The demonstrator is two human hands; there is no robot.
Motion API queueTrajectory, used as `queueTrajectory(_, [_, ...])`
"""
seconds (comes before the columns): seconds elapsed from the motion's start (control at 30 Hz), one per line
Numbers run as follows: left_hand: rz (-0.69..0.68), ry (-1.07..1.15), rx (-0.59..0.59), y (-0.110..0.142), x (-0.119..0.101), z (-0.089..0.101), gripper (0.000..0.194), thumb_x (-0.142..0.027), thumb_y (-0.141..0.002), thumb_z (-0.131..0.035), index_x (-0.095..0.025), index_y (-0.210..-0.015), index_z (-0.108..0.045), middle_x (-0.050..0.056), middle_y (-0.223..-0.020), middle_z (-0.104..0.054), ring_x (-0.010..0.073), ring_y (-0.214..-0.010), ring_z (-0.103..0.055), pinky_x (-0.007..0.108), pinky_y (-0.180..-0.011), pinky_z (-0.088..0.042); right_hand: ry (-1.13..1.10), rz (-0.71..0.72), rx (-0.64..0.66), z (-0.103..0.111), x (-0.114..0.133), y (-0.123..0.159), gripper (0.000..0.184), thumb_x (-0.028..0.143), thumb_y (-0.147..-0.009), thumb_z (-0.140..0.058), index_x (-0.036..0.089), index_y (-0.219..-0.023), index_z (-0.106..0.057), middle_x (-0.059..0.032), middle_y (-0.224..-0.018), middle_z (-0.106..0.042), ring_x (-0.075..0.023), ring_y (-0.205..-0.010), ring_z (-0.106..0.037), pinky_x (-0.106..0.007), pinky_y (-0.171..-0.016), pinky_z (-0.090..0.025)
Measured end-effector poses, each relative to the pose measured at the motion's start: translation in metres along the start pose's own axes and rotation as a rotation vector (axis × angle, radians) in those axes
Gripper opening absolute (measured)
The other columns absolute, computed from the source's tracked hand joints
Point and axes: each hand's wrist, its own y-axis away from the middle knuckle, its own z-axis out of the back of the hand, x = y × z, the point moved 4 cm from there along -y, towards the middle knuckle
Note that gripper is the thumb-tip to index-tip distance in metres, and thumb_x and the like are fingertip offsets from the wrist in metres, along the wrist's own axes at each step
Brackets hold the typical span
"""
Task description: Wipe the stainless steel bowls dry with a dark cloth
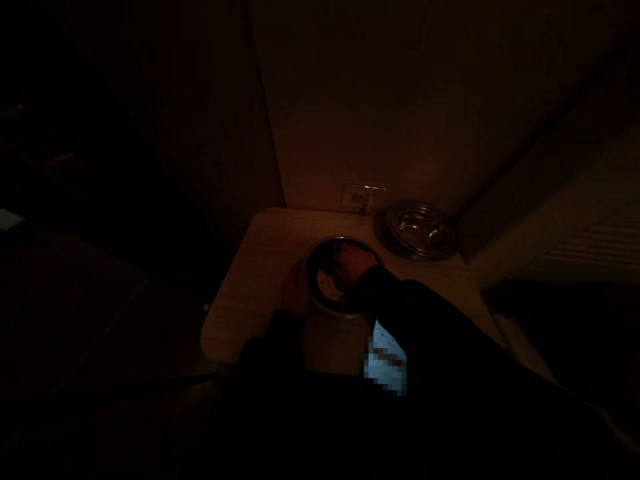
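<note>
A round metal bowl (320, 304) with a shiny rim stands on a small wooden table (250, 287). My left hand (297, 288) is at the bowl's left side, its fingers closed against the outer wall and rim. Down inside the bowl is my right hand (356, 263), its fingers curled downward. Something pale (330, 285) shows on the bowl's bottom, too dim to name. What the right fingers hold, if anything, is lost in the dark.
Several stacked metal plates with compartments (423, 228) sit at the table's back right corner. Behind them a wall socket (365, 197) has a plug in it. A lit, blurred-out screen (386, 363) shows below the right sleeve. Walls stand behind and right.
</note>
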Motion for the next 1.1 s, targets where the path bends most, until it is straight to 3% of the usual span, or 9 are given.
queueTrajectory(0.13, [0.041, 0.045, -0.003, -0.001, 0.0, 0.002, 0.032, -0.031, -0.083, -0.045, -0.015, -0.101, -0.066, 0.01, -0.107, -0.071, 0.0246, -0.102, -0.063, 0.038, -0.091, -0.049, -0.046, 0.128, 0.007, -0.001, 0.012, 0.0, 0.032, 0.028, -0.093, -0.045, 0.026, -0.12, -0.061, -0.0091, -0.127, -0.056, -0.0255, -0.115, -0.052, -0.038, -0.086, -0.049])
queueTrajectory(0.23, [0.053, 0.07, -0.011, -0.003, 0.0, 0.003, 0.031, -0.032, -0.082, -0.044, -0.015, -0.099, -0.065, 0.01, -0.101, -0.072, 0.0233, -0.096, -0.065, 0.036, -0.086, -0.051, -0.062, 0.246, 0.028, -0.002, 0.015, 0.006, 0.035, 0.025, -0.089, -0.05, 0.028, -0.121, -0.062, -0.0065, -0.132, -0.055, -0.0255, -0.121, -0.048, -0.039, -0.093, -0.045])
queueTrajectory(0.43, [0.035, 0.106, 0.068, -0.009, 0.001, 0.001, 0.039, -0.033, -0.085, -0.044, -0.013, -0.114, -0.062, 0.012, -0.121, -0.065, 0.0236, -0.111, -0.06, 0.039, -0.098, -0.045, -0.065, 0.433, 0.062, -0.01, 0.025, 0.027, 0.038, 0.02, -0.084, -0.055, 0.032, -0.118, -0.064, 0.0016, -0.138, -0.052, -0.0242, -0.127, -0.043, -0.041, -0.102, -0.038])
queueTrajectory(0.63, [-0.025, 0.083, 0.142, -0.006, -0.003, 0.003, 0.039, -0.032, -0.087, -0.043, -0.015, -0.116, -0.063, 0.011, -0.125, -0.064, 0.0228, -0.118, -0.057, 0.038, -0.105, -0.038, -0.046, 0.3, 0.019, -0.007, 0.031, 0.021, 0.034, 0.022, -0.088, -0.051, 0.029, -0.119, -0.062, -0.0033, -0.135, -0.054, -0.025, -0.124, -0.047, -0.039, -0.094, -0.045])
queueTrajectory(0.73, [-0.035, 0.069, 0.12, -0.002, -0.003, 0.005, 0.041, -0.033, -0.088, -0.043, -0.015, -0.119, -0.061, 0.011, -0.126, -0.063, 0.0236, -0.118, -0.056, 0.039, -0.104, -0.039, -0.007, 0.147, 0.004, -0.001, 0.021, 0.013, 0.028, 0.03, -0.092, -0.05, 0.023, -0.116, -0.062, -0.0089, -0.128, -0.057, -0.0254, -0.114, -0.054, -0.041, -0.086, -0.05])
queueTrajectory(0.87, [-0.047, 0.069, 0.097, 0.002, -0.005, 0.004, 0.041, -0.035, -0.088, -0.041, -0.015, -0.118, -0.062, 0.012, -0.126, -0.063, 0.0236, -0.118, -0.056, 0.038, -0.104, -0.039, 0.056, -0.01, 0.008, 0.001, 0.001, 0.012, 0.03, 0.035, -0.091, -0.055, 0.017, -0.114, -0.058, -0.0084, -0.117, -0.059, -0.0204, -0.1, -0.06, -0.042, -0.084, -0.052])
queueTrajectory(0.97, [-0.053, 0.075, 0.091, 0.002, -0.005, 0.003, 0.041, -0.035, -0.088, -0.041, -0.016, -0.117, -0.063, 0.011, -0.126, -0.063, 0.0241, -0.118, -0.056, 0.039, -0.104, -0.039, 0.073, -0.034, 0.009, 0.0, -0.002, 0.012, 0.029, 0.035, -0.091, -0.055, 0.017, -0.114, -0.058, -0.0077, -0.116, -0.059, -0.0194, -0.098, -0.06, -0.041, -0.084, -0.052])
queueTrajectory(1.1, [-0.053, 0.086, 0.09, -0.001, 0.001, 0.002, 0.041, -0.031, -0.088, -0.041, -0.014, -0.119, -0.062, 0.012, -0.126, -0.063, 0.0237, -0.118, -0.056, 0.039, -0.104, -0.039, 0.045, 0.025, -0.007, -0.003, 0.014, 0.007, 0.028, 0.035, -0.092, -0.053, 0.017, -0.111, -0.062, -0.0123, -0.12, -0.057, -0.0239, -0.104, -0.057, -0.039, -0.081, -0.052])
